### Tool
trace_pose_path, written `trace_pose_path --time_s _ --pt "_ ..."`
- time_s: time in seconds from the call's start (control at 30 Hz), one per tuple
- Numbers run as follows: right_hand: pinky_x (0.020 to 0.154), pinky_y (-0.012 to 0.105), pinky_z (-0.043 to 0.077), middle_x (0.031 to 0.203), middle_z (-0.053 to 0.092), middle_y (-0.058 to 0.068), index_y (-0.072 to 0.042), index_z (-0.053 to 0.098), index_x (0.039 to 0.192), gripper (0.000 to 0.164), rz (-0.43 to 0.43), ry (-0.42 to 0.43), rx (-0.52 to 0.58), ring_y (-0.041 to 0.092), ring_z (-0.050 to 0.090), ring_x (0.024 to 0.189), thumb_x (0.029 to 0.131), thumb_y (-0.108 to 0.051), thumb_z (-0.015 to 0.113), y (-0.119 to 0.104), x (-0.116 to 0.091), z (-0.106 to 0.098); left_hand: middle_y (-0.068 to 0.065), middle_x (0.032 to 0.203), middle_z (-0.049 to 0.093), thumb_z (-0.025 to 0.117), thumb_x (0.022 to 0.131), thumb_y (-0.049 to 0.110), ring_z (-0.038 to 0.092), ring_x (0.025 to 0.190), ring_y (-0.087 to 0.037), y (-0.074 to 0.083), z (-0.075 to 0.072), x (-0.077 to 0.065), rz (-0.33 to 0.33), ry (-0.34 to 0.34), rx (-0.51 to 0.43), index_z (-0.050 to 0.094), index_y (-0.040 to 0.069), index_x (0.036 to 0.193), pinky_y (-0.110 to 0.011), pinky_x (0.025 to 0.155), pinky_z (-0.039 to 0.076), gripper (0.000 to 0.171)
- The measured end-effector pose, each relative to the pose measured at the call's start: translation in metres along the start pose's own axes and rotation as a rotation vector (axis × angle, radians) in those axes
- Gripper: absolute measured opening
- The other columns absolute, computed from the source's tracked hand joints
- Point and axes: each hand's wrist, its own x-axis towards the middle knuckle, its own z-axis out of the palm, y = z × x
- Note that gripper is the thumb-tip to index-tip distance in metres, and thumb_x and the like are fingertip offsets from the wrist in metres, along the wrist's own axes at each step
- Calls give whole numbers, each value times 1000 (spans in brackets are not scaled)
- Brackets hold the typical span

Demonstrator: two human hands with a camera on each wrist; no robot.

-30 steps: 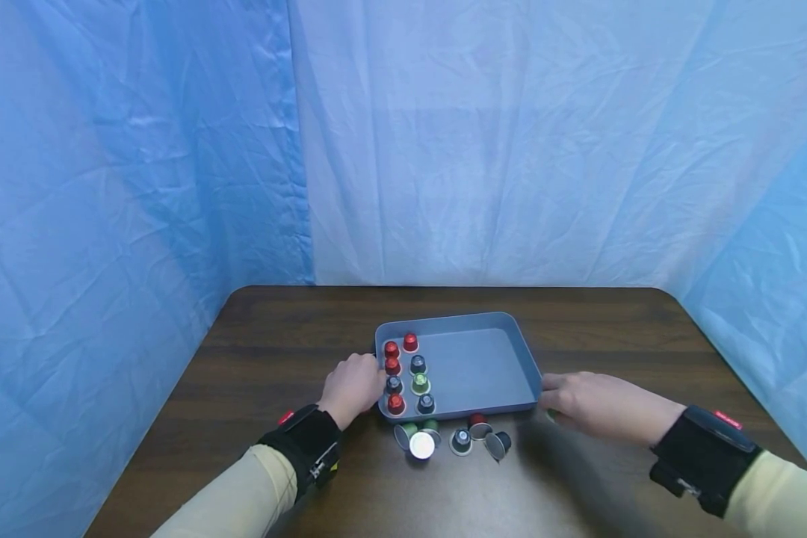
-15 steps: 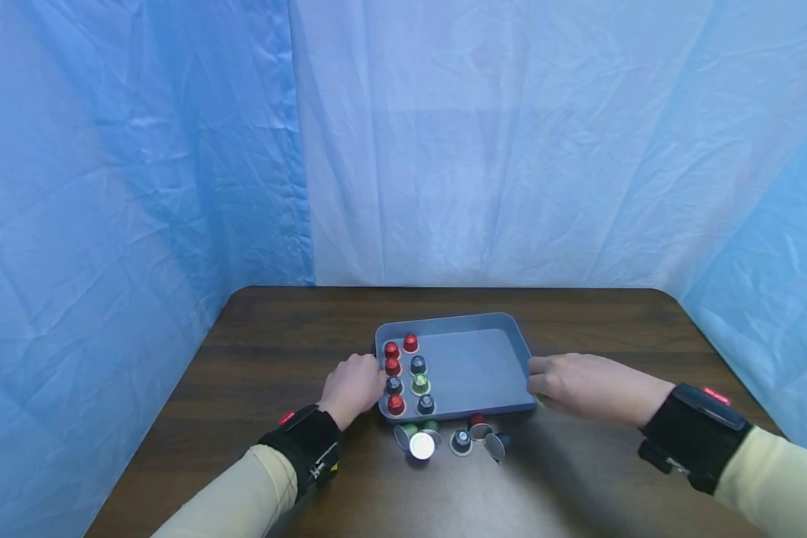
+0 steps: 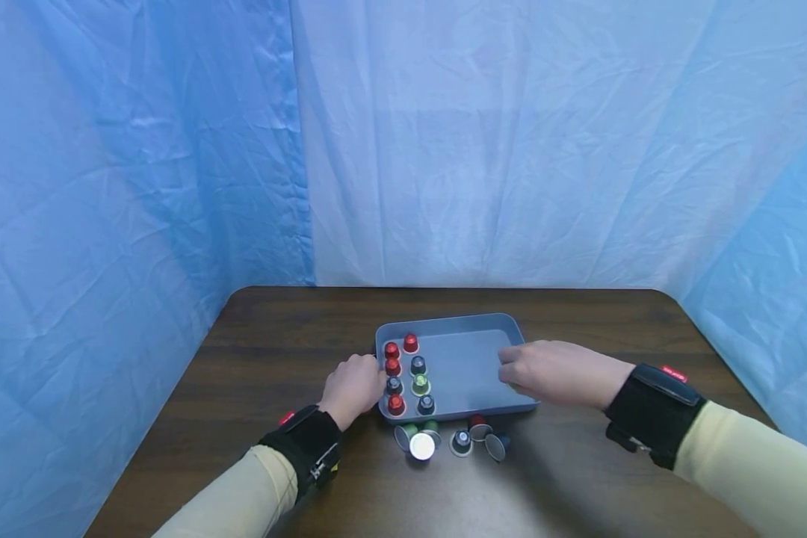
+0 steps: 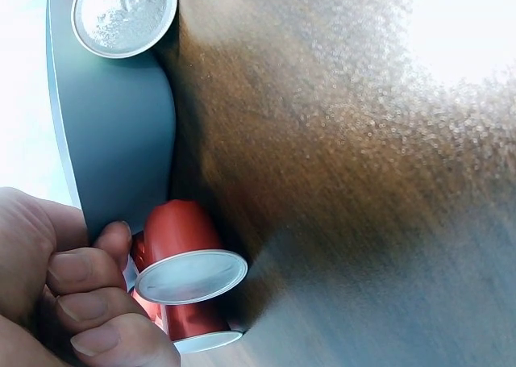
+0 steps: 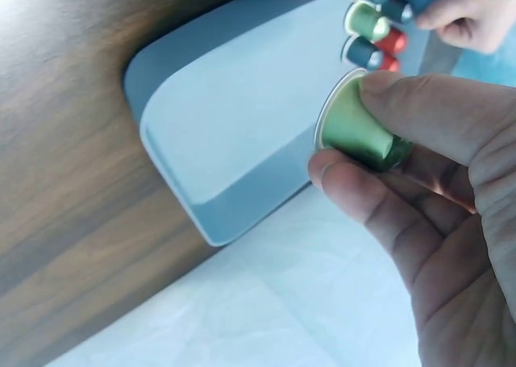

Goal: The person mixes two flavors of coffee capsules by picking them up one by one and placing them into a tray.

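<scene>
My left hand [image 3: 353,385] grips the left side of a shallow blue-grey tray [image 3: 474,359], its fingers curled at the wall. Right at those fingertips in the left wrist view are two red coffee capsules [image 4: 181,230], beside the tray wall. My right hand [image 3: 554,370] is over the right part of the tray. Between its thumb and fingers it pinches a green coffee capsule [image 5: 355,129], foil rim away from the palm. Red, dark blue and green capsules stand upside down in two columns at the tray's left, including a green one [image 3: 420,384].
Several loose capsules lie just in front of the tray on the wooden table [image 3: 296,321], including one with its white foil [image 3: 422,446] up and an upright dark capsule [image 3: 461,441]. Blue curtains [image 3: 545,149] hang round the table.
My right hand has moved left and away from me, from beside the tray's right edge to over the tray, with the green capsule in it. The left hand has stayed put.
</scene>
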Motion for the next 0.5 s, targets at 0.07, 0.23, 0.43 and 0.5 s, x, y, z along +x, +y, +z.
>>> trace_pose_path --time_s 0.07,0.23,0.43,0.5 --pt "62 15 49 76 59 -5 -14 78 93 14 4 -18 -2 3 51 63 82 -13 87 -2 6 -1 -7 68 59 68 100 28 60 57 -20 0 0 0 -3 2 -4 72 3 102 -28 54 49 26" --pt "65 15 51 80 62 -4 -14 79 98 16 -3 -55 -11 4 55 66 83 -16 86 -6 24 -2 -7 68 59 67 100 28 60 57 -20 1 1 -1 -10 2 -10 72 3 102 -28 54 49 26" --pt "67 14 51 85 66 -3 -14 79 101 19 -14 -75 6 5 58 68 84 -19 86 -11 41 0 -7 68 59 67 100 28 59 57 -19 0 1 1 5 8 5 73 3 103 -29 54 49 26" --pt "67 14 51 86 66 -2 -14 79 101 18 -16 -80 14 5 58 68 85 -19 85 -12 46 1 -6 68 59 67 100 29 59 57 -19 0 1 2 12 11 14 73 3 104 -29 54 49 27"
